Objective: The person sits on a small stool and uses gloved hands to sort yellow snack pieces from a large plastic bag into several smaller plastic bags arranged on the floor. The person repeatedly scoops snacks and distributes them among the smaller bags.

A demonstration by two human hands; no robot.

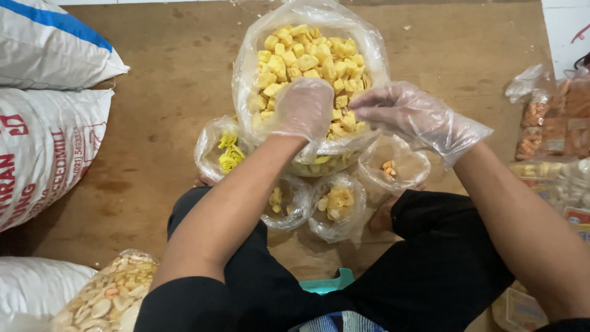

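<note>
plastic-gloved left hand cupped, right hand pinching yellow snacks in the big clear bag.

Big clear plastic bag top centre, mouth open, full of yellow cube-ish snacks. Below it, four small clear bags in a row: one w/ bright yellow curls at left, one w/ pale chips, one w/ pale yellow pieces, and one nearly empty w/ a few orange bits at right. Left edge: white woven sack w/ blue stripe up top, white sack w/ red print under it. Bottom left: clear bag of pale crackers. Right edge: small sealed packs of orange snacks, more packs w/ printed labels below.
</note>
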